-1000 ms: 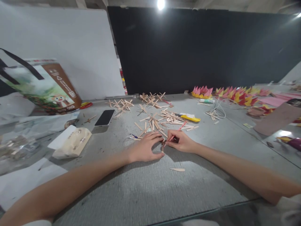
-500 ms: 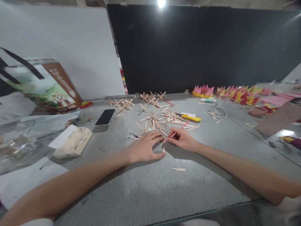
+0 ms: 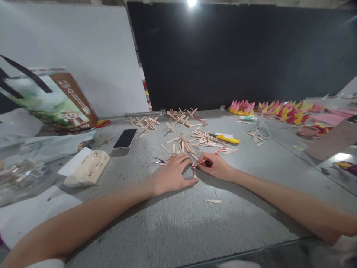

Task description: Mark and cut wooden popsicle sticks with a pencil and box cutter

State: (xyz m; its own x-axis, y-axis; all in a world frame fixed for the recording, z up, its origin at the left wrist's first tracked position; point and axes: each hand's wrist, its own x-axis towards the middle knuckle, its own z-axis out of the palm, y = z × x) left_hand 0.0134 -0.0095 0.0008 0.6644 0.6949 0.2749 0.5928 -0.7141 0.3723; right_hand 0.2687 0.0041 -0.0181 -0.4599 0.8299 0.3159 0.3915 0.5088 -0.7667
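My left hand [image 3: 177, 172] rests on the grey table, thumb and fingers curved around the two ends of a short wooden craft stick [image 3: 194, 172]. In a pinch, my right hand [image 3: 218, 166] holds a thin pinkish-red rod [image 3: 201, 162], its tip at the upper end of that stick. The rod's back end sticks out behind the knuckles; its exact kind is unclear. A pointed piece of wood [image 3: 213, 201] lies apart, nearer to me. Just beyond my hands is a pile of loose craft sticks [image 3: 206, 138].
Behind the pile lie star-shaped stick bundles [image 3: 146, 123] and a yellow utility knife [image 3: 228, 139]. To the left are a phone [image 3: 125, 138], a tissue pack [image 3: 87, 169] and a printed bag [image 3: 64, 104]. Pink and yellow paper crafts [image 3: 284, 111] line the back right.
The rod in my right hand has swung to a flatter angle, its tip shifting slightly left at the stick. My left thumb has moved a little to the right.
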